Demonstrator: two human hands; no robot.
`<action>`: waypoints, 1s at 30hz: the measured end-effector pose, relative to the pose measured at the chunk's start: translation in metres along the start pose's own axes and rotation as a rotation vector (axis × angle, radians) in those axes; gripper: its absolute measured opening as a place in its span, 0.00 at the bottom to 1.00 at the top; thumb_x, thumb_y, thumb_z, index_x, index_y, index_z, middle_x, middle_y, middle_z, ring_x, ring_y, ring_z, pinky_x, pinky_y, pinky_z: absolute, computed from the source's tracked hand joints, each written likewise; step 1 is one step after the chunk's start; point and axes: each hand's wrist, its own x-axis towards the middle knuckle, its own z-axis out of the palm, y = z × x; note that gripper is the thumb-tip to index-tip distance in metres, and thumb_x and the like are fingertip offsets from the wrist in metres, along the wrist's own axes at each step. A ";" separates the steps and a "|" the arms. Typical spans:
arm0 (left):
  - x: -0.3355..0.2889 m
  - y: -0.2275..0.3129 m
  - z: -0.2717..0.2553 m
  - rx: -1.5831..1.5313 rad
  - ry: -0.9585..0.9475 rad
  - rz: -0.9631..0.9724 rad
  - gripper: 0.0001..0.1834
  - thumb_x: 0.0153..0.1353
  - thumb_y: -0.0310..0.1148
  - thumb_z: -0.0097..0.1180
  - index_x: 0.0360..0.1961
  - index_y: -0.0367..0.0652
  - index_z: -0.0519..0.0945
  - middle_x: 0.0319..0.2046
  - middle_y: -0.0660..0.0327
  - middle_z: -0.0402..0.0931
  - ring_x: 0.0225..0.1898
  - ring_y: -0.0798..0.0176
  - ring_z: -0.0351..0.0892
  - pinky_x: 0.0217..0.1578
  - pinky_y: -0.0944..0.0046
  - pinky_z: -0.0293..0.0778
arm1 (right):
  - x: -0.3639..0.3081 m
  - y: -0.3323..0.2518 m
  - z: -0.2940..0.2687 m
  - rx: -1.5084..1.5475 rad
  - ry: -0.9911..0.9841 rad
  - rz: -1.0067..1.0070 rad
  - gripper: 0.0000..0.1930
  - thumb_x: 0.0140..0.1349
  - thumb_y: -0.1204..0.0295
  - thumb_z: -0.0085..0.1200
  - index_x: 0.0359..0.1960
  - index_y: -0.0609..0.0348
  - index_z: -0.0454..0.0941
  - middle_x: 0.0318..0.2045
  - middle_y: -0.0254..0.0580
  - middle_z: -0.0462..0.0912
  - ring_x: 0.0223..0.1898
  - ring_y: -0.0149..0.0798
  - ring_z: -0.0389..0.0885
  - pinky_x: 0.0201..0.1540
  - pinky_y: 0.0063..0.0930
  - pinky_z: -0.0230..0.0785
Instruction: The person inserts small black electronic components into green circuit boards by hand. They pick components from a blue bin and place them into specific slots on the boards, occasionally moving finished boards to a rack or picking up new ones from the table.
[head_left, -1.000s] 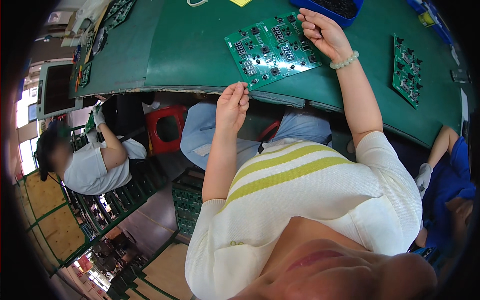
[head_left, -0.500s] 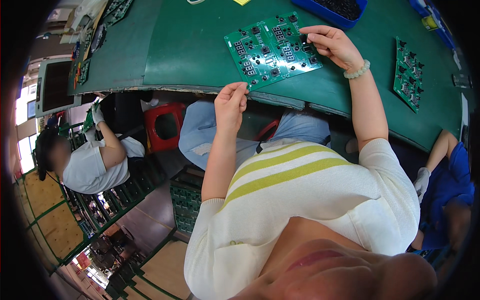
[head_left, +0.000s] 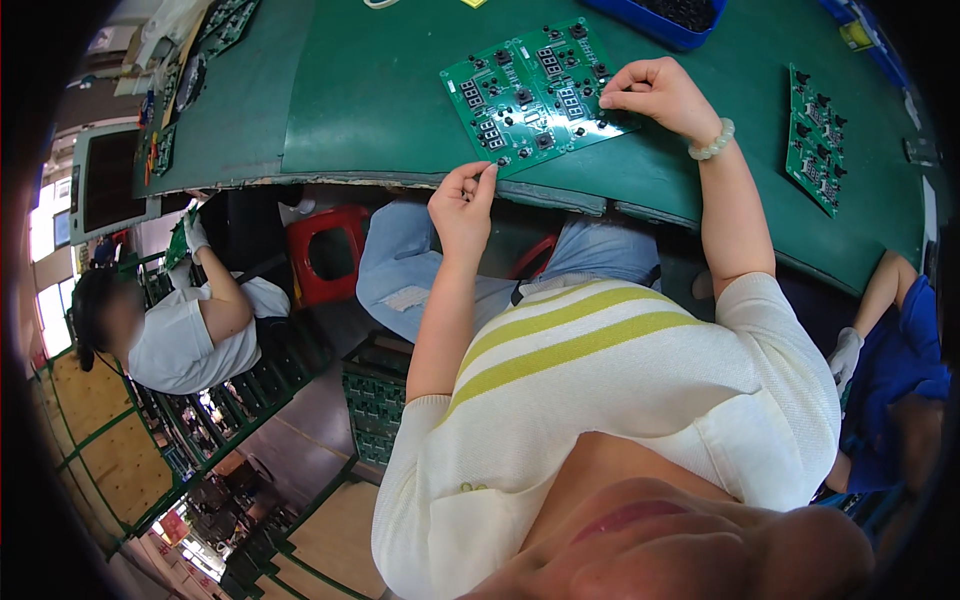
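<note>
A green circuit board (head_left: pixel 535 95) with black buttons and small displays lies on the green table (head_left: pixel 380 100), its near corner over the table's front edge. My left hand (head_left: pixel 462 205) pinches that near corner between thumb and fingers. My right hand (head_left: pixel 655 95), with a pale bead bracelet on the wrist, rests on the board's right side. Its fingers are curled and the fingertips press together on the board's surface. Whether they hold a small part is hidden.
A blue bin (head_left: pixel 670 15) of small black parts stands behind the board. A second green board (head_left: pixel 815 135) lies at the right. Another person in white (head_left: pixel 190 330) sits at lower left beside racks of boards, near a red stool (head_left: pixel 325 255). A gloved person in blue (head_left: pixel 890 340) is at right.
My right hand has come from beside the blue bin down to the board's right side. My left hand has stayed at the board's near corner.
</note>
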 end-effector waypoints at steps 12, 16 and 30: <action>0.001 0.005 -0.001 0.297 -0.024 0.340 0.06 0.54 0.25 0.67 0.34 0.37 0.85 0.15 0.64 0.66 0.16 0.72 0.63 0.19 0.70 0.60 | -0.003 0.004 0.011 -0.542 -0.016 -0.381 0.06 0.55 0.73 0.60 0.33 0.60 0.84 0.26 0.42 0.80 0.30 0.44 0.79 0.34 0.35 0.71; 0.000 0.002 -0.004 0.345 -0.029 0.430 0.06 0.54 0.23 0.66 0.35 0.37 0.85 0.15 0.62 0.68 0.16 0.70 0.64 0.18 0.69 0.61 | -0.003 0.004 0.011 -0.554 -0.036 -0.372 0.07 0.55 0.73 0.58 0.34 0.60 0.84 0.26 0.43 0.80 0.30 0.45 0.79 0.34 0.36 0.72; 0.002 -0.003 -0.004 0.329 -0.036 0.472 0.08 0.53 0.23 0.67 0.36 0.38 0.86 0.16 0.63 0.69 0.17 0.72 0.64 0.19 0.71 0.61 | -0.007 -0.001 0.016 -0.734 -0.011 -0.321 0.08 0.53 0.72 0.59 0.35 0.55 0.86 0.29 0.42 0.81 0.33 0.46 0.80 0.36 0.39 0.73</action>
